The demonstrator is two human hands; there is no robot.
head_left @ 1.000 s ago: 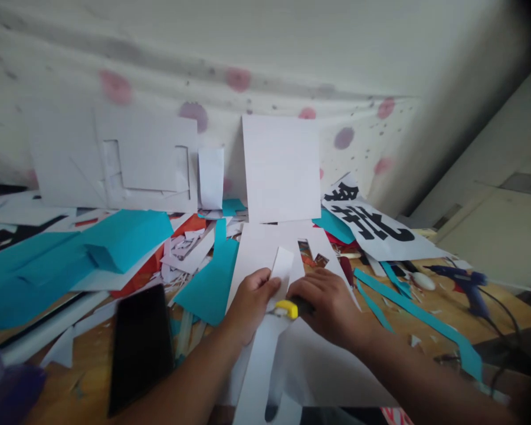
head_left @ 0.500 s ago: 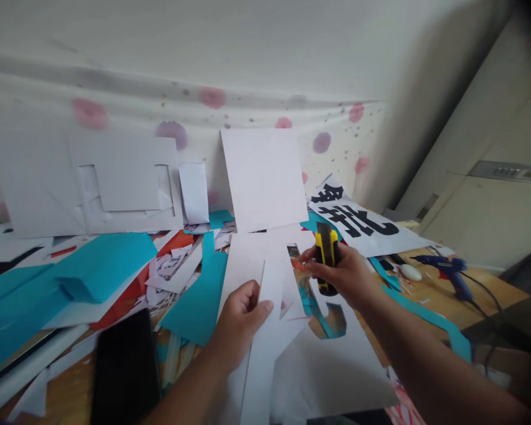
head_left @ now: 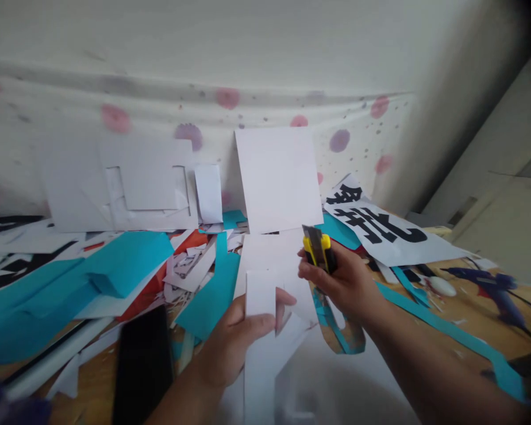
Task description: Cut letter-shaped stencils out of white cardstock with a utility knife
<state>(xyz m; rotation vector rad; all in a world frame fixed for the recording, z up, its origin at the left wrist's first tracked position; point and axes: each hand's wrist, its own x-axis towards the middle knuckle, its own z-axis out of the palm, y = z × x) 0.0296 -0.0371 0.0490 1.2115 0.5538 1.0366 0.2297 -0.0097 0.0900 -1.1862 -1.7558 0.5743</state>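
Observation:
My left hand (head_left: 241, 339) is closed on a long white paper strip (head_left: 259, 354), thumb pressed on its front, lifting it above the table. My right hand (head_left: 343, 283) grips a yellow and black utility knife (head_left: 318, 251) held upright, blade end up, just right of the strip. Under both hands lies a large white sheet (head_left: 336, 383) with a curved cut-out hole showing teal and wood below.
Teal paper pieces (head_left: 115, 260), white scraps and a black phone (head_left: 144, 363) clutter the left. White sheets (head_left: 278, 177) lean on the wall. A printed sheet with black characters (head_left: 376, 227) and a blue glue gun (head_left: 498, 289) sit at the right on the wooden table (head_left: 460, 307).
My right hand has lifted the knife off the sheet and now holds it upright. My left hand has pulled the cut white strip free and raised it.

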